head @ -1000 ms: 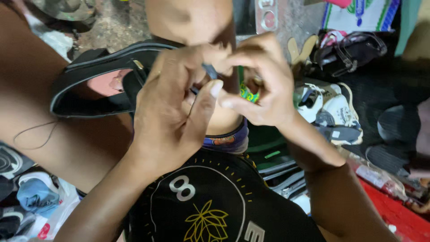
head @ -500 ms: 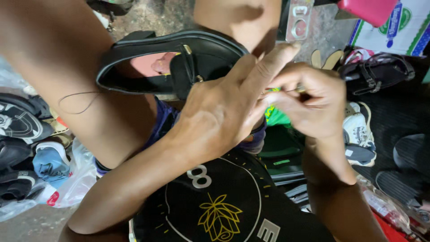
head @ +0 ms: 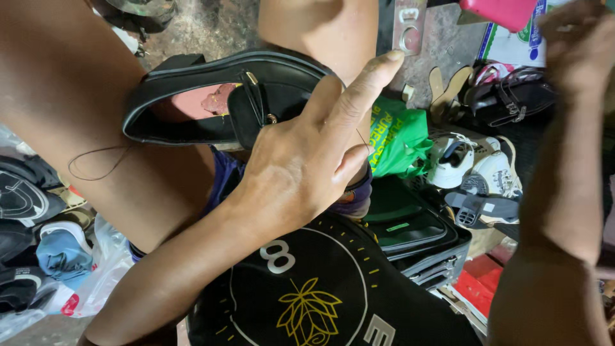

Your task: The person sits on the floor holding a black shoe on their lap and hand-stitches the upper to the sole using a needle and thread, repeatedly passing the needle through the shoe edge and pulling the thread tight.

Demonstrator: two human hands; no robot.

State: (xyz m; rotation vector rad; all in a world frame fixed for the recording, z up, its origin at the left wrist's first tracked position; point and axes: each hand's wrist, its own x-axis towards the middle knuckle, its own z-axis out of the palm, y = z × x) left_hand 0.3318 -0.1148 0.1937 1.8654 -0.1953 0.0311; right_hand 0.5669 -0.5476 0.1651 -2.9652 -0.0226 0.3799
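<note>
The left hand [head: 301, 166] sits at the centre of view, back of the hand toward the camera, index finger stretched out toward one o'clock and the other fingers curled loosely under. A thin dark thread [head: 362, 142] runs by its knuckles; whether the fingers pinch it cannot be told. Just beyond the hand, at eleven o'clock, a black loafer [head: 224, 102] lies on its side between the person's knees, its pink lining showing and a small metal bit across the strap; the hand's knuckles overlap its toe end. The same thread loops over the thigh at nine o'clock. The right hand [head: 576, 51] is raised far off at two o'clock, blurred, its grip unclear. Farther out lie a green bag [head: 397, 141] and white sneakers [head: 474, 166].
</note>
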